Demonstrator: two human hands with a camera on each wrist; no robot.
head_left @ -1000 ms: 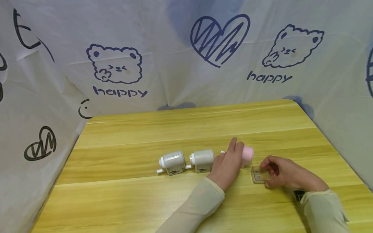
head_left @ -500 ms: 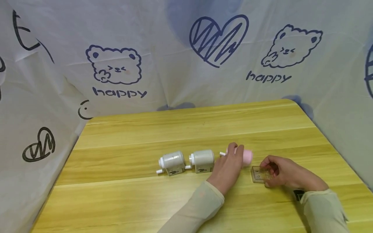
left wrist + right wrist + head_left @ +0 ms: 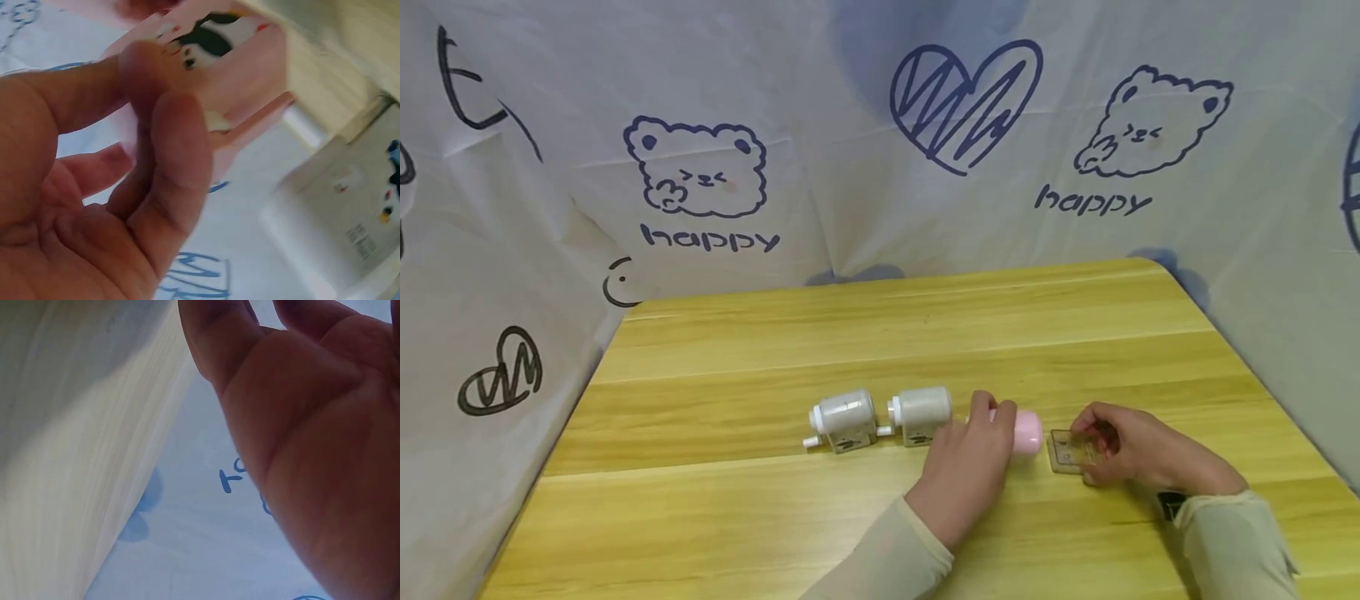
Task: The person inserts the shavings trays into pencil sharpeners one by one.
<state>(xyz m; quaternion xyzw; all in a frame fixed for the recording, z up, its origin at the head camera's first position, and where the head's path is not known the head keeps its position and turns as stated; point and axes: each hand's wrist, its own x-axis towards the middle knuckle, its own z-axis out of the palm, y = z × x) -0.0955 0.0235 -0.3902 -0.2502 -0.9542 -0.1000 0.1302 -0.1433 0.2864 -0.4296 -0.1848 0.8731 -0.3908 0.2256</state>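
Note:
My left hand [image 3: 966, 467] grips a pink crank pencil sharpener [image 3: 1028, 432] from above, hiding much of it in the head view. From the left wrist, the pink sharpener [image 3: 250, 72] shows a dark printed figure on its side, with finger and thumb against it. To its right, my right hand [image 3: 1138, 446] holds a small see-through smoky box [image 3: 1063, 450] by its near and far sides. In the right wrist view, only the palm side of my right hand [image 3: 312, 437] shows; the box is out of sight.
Two grey crank pencil sharpeners, a left one [image 3: 847, 417] and a right one [image 3: 925, 410], stand in line left of the pink one, their white cranks facing left. A white cloth [image 3: 835, 208] with drawings hangs behind the wooden table [image 3: 737, 533].
My left hand has brought the pink sharpener toward the near edge and slightly left, level with the grey ones. The right hand and the smoky box have stayed in place.

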